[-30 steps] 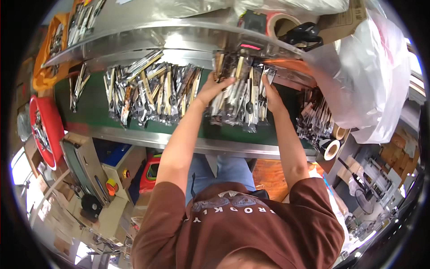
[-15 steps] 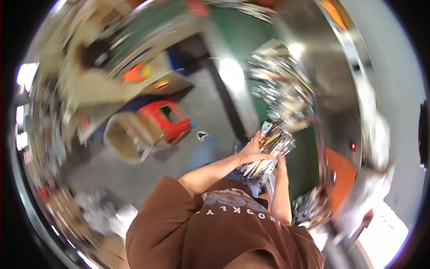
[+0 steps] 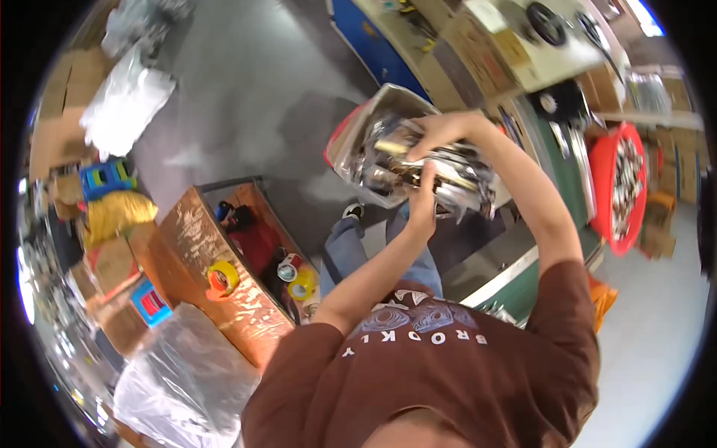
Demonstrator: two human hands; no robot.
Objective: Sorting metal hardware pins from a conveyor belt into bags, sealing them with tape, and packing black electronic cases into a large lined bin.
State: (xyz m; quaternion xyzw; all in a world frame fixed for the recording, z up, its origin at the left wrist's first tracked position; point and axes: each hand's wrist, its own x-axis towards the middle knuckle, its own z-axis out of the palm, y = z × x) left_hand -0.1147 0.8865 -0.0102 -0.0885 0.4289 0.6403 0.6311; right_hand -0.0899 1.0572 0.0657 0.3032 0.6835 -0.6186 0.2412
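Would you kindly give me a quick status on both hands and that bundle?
Left hand gripping the bundle of bagged metal tools from below. Right hand clamped on top. Bundle held in the air above the grey floor; nothing blocking.

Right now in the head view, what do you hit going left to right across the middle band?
Yellow sack → yellow tape roll on the open wooden crate → left hand → clear bag of packed metal tools → right hand → red tub of metal parts.

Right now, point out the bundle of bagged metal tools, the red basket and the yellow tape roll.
bundle of bagged metal tools [image 3: 388,160], head view, plastic wrap.
red basket [image 3: 606,168], head view, left rim.
yellow tape roll [image 3: 224,277], head view, outer band.
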